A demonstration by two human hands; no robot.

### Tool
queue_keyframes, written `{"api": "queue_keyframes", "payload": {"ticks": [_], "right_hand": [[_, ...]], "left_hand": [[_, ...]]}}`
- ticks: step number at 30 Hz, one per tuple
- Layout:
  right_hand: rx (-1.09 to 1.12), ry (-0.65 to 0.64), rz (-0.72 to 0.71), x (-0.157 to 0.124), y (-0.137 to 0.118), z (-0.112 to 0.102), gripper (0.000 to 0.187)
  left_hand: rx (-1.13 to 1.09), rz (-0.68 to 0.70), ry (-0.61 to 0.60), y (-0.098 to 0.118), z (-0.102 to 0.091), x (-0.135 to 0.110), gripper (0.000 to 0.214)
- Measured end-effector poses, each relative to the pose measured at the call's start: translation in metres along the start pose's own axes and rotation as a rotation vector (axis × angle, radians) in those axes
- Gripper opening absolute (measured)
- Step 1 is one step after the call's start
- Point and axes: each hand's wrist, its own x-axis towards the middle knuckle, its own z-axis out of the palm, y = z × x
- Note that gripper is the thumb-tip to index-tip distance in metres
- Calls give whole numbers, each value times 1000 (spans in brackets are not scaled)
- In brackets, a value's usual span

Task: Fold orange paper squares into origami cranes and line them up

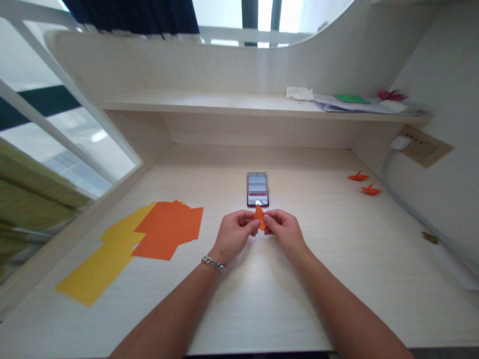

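Observation:
A small folded piece of orange paper, pointed at the top, is held upright over the desk between my two hands. My left hand pinches its left side between thumb and fingers. On the opposite side, my right hand grips the paper's right edge the same way. Just beyond the fingers a phone lies flat with its screen lit. Two folded orange paper cranes rest at the right of the desk. The fingertips behind the paper are partly hidden.
Orange paper sheets overlap yellow sheets on the desk's left. Above the back runs a shelf with papers and a dark pink folded flower. A white cable hangs from a wall socket at right.

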Motion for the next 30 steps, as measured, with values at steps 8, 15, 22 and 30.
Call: {"api": "queue_keyframes", "payload": {"ticks": [8, 15, 22, 30], "right_hand": [[-22, 33, -60, 1, 0, -2, 22], [-28, 11, 9, 2, 5, -3, 28], [-8, 90, -72, -2, -2, -1, 33], [-36, 92, -94, -4, -4, 0, 27]], "left_hand": [[-60, 7, -22, -3, -1, 1, 24], [-64, 48, 37, -6, -2, 1, 30], [-134, 76, 61, -5, 1, 0, 29], [-149, 72, 74, -4, 2, 0, 28]]}}
